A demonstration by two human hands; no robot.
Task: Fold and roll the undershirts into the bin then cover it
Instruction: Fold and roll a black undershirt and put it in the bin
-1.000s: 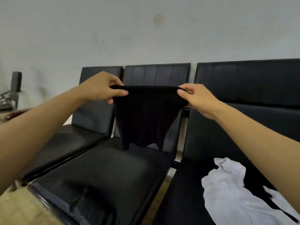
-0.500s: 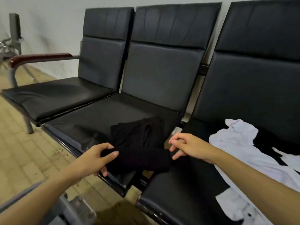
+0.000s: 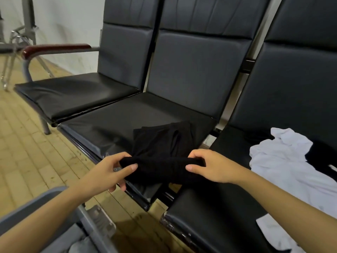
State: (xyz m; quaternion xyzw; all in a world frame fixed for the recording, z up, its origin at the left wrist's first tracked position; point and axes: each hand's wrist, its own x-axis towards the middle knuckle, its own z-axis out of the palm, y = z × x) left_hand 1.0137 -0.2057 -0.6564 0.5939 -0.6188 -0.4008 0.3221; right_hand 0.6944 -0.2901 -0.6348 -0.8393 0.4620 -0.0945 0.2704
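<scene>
Since a second ago you bring the black undershirt [image 3: 162, 147] down onto the seat [image 3: 113, 117], left hand [image 3: 109, 170] and right hand [image 3: 211, 167] pinching its near edge mid-roll; white undershirts [image 3: 291, 165], bin [image 3: 60, 225] and covering remain.

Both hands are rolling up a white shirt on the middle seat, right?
Not quite. In the head view both hands, the left hand and right hand, hold a black undershirt on the middle seat. The white shirt lies untouched on the next seat.
</scene>
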